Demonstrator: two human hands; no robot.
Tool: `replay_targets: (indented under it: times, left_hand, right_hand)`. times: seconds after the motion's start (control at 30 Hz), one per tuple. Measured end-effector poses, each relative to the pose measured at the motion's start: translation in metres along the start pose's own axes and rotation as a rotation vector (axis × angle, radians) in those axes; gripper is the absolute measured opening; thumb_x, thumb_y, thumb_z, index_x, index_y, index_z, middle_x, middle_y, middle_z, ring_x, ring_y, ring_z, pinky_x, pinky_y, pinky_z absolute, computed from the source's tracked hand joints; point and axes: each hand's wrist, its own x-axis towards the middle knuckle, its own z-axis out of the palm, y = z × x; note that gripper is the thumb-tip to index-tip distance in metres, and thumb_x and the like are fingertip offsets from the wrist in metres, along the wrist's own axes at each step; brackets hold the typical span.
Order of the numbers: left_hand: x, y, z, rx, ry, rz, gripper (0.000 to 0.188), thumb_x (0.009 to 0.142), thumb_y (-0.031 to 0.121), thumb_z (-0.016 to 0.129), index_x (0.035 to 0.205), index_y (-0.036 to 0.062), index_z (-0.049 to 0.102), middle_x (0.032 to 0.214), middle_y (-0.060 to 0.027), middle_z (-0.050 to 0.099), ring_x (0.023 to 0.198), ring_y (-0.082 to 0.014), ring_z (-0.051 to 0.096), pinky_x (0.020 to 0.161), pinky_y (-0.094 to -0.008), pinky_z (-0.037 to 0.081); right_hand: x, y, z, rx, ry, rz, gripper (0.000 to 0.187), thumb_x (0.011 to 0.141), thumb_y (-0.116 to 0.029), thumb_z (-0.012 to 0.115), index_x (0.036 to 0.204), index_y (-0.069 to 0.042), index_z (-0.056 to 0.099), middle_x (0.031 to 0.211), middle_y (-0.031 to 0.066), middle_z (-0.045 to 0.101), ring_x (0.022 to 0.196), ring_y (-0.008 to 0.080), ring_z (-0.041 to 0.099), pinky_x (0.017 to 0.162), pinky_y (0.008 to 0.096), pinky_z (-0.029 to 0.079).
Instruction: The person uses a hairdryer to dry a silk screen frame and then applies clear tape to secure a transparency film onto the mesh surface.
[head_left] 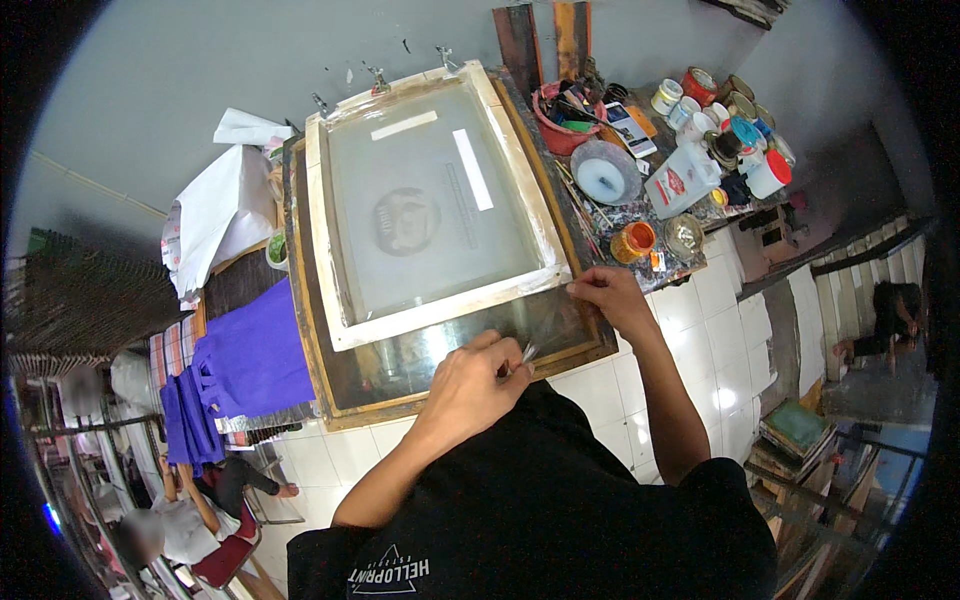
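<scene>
A white-framed printing screen (pixel 452 312) lies on a dark, glossy board with a wooden border (pixel 395 365). Its pale mesh (pixel 370 280) carries a faint round design and two white strips. My left hand (pixel 470 385) is closed over the board's near edge, pinching a small clear, shiny piece (pixel 529 353) that looks like crumpled tape or plastic film. At the screen's near right corner, my right hand (pixel 612 295) has thumb and fingertips pressed together. What they grip, if anything, is too small to make out.
To the right, a stained table holds an orange ink jar (pixel 632 241), a grey bowl (pixel 605 172), a white jug (pixel 683 180) and several paint cans. Purple fabric (pixel 255 355) and white paper (pixel 225 215) lie left. Other people sit at lower left and far right.
</scene>
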Motion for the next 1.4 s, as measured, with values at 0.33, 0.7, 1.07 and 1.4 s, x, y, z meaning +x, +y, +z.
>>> replay_targets:
  times: [0.33, 0.7, 1.07, 1.4]
  left_hand:
    - [-0.019, -0.043, -0.017, -0.179, 0.167, 0.036, 0.012, 0.087, 0.010, 0.078, 0.090, 0.0014, 0.070, 0.091, -0.0105, 0.068, 0.080, -0.0250, 0.067, 0.073, -0.0382, 0.053]
    - [-0.084, -0.118, -0.016, -0.302, 0.477, -0.282, 0.018, 0.087, 0.008, 0.080, 0.082, -0.0010, 0.065, 0.086, -0.0075, 0.064, 0.081, -0.0158, 0.064, 0.069, -0.0308, 0.052]
    - [-0.072, -0.078, -0.081, -0.323, 0.685, 0.154, 0.014, 0.084, 0.008, 0.079, 0.086, 0.0007, 0.067, 0.097, -0.0106, 0.070, 0.094, -0.0222, 0.068, 0.086, -0.0349, 0.053]
    - [0.098, -0.008, -0.330, -0.289, 0.767, 0.548, 0.029, 0.089, 0.030, 0.072, 0.084, 0.0016, 0.070, 0.109, -0.0096, 0.074, 0.103, -0.0177, 0.062, 0.098, -0.0337, 0.044]
  right_hand:
    - [-0.035, -0.030, -0.007, -0.056, 0.176, -0.437, 0.017, 0.087, -0.014, 0.082, 0.098, -0.002, 0.077, 0.084, 0.0074, 0.071, 0.076, 0.0147, 0.066, 0.067, 0.0285, 0.050]
    - [0.006, -0.043, 0.114, -0.553, -0.093, -1.026, 0.064, 0.083, -0.011, 0.081, 0.141, -0.008, 0.055, 0.126, 0.0170, 0.065, 0.117, 0.0363, 0.061, 0.107, 0.0463, 0.046]
    - [0.000, -0.189, 0.068, -0.593, -0.100, -1.246, 0.071, 0.083, -0.014, 0.075, 0.150, -0.011, 0.051, 0.121, 0.0153, 0.069, 0.100, 0.0371, 0.066, 0.090, 0.0461, 0.052]
    - [0.107, -0.441, 0.011, -0.501, 0.364, -1.996, 0.047, 0.087, -0.012, 0.075, 0.132, -0.003, 0.061, 0.122, 0.0129, 0.069, 0.107, 0.0262, 0.068, 0.093, 0.0388, 0.053]
